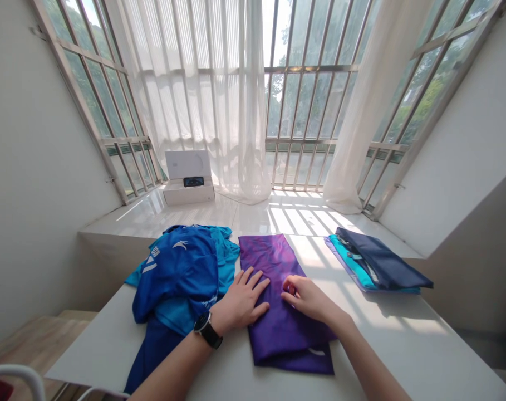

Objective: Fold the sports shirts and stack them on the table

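Observation:
A purple shirt, folded into a long rectangle, lies in front of me on the white table. My left hand rests flat on its left edge with the fingers spread. Over the middle of the same cloth is my right hand, its fingers curled and the thumb near the index finger. Whether those fingers pinch any cloth is hard to make out. Left of the purple shirt sits a loose heap of blue shirts. On the right is a stack of folded clothes, navy on top with turquoise and lilac beneath.
An open white box with a phone propped on it stands on the windowsill. Sheer curtains hang before the barred window. A white chair frame shows at the lower left.

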Tool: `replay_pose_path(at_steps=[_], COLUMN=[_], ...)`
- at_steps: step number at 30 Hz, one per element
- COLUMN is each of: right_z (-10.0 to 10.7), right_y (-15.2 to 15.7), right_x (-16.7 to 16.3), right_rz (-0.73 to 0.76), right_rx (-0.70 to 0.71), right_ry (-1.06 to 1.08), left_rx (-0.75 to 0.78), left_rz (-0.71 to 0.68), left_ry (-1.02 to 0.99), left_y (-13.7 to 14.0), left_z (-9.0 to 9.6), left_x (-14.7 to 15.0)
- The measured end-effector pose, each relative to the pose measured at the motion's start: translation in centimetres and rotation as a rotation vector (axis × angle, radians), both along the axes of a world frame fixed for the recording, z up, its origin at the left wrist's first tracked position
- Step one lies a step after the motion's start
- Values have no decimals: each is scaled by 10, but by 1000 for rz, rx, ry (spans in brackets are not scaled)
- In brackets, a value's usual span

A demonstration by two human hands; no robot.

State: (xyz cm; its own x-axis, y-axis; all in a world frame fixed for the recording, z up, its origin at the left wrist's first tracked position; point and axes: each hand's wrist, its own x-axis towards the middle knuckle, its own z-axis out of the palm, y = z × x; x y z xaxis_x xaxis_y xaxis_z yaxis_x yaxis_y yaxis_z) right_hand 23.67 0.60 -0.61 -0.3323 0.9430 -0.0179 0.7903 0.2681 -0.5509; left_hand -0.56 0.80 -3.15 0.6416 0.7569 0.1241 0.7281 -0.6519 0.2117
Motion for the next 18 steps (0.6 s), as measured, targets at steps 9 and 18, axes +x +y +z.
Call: replay_pose_path(at_steps=[9,18], right_z=[-20,-13], right_y=[-2,6], right_x=[-26,-9], right_rz=[38,-81], right_rx=[255,326], right_ry=[52,0], left_rx=[100,6], left_rz=[6,-407], left_ry=[-73,-61], left_y=[8,-24], left_z=[23,24], left_x=[-3,19])
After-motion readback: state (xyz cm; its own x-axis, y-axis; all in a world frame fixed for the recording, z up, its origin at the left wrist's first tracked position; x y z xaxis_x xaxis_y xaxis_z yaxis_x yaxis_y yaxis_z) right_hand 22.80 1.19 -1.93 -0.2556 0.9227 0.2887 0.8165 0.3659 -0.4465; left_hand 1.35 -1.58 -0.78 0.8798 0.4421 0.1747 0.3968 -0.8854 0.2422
